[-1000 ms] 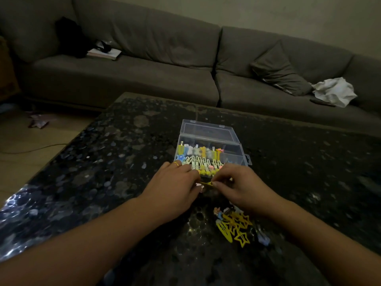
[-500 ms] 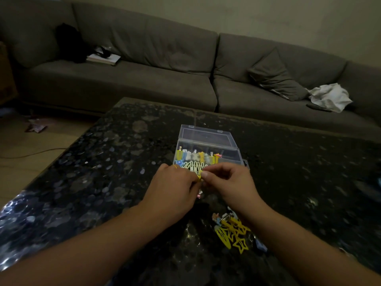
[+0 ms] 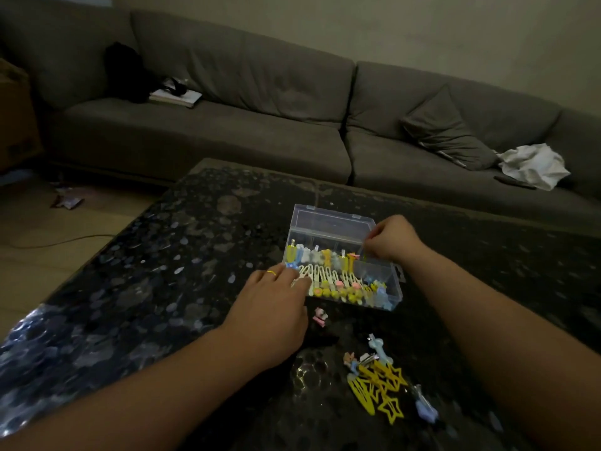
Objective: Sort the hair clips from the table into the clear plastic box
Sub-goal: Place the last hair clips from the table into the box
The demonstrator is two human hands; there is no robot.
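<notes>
Moved since half a second ago: right hand [image 3: 388,239], now lifted from the near front of the clear plastic box [image 3: 383,289] to its far right corner, fingers curled together over the rim; whether anything is pinched cannot be told. Left to right: left hand [image 3: 273,307], wearing a gold ring [image 3: 272,272], is resting palm down on the dark speckled table [image 3: 146,288], fingers loosely spread and touching the box's near left corner. Box is sitting lid-open at table centre, holding rows of pastel and yellow hair clips [image 3: 328,278]. One small pink clip [image 3: 320,318] is lying just before the box. Loose pile of yellow star clips [image 3: 380,390] is lying near right, with a blue clip [image 3: 426,410] just beside it.
</notes>
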